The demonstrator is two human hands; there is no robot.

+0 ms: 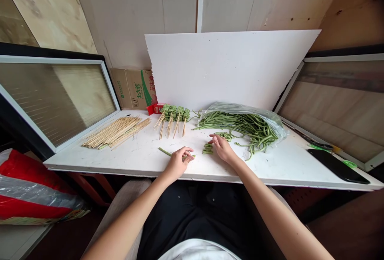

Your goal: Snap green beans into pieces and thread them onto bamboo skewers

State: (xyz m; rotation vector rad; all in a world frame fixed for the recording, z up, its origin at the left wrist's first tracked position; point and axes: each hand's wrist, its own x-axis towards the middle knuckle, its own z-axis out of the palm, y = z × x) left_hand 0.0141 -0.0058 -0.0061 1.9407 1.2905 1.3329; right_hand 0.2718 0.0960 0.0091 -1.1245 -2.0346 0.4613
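Observation:
My left hand (179,163) is closed around a green long bean (165,151), which lies low over the table near its front edge. One end of the bean sticks out to the left and the other shows past my fingertips. My right hand (221,147) is beside a small row of cut bean pieces (207,149), fingers pointing left and slightly apart, with nothing visible in them. Just behind it lies another group of short bean pieces (223,135). Whole long beans (240,122) spill from a clear plastic bag (271,120) at the back right.
Bamboo skewers (115,131) lie in a pile on the white table (144,158) at left. Several bundles of skewered beans (175,114) rest behind, near a cardboard box (132,88). A white board (231,68) stands at the back. Scissors (322,145) and a black phone (337,165) are at right.

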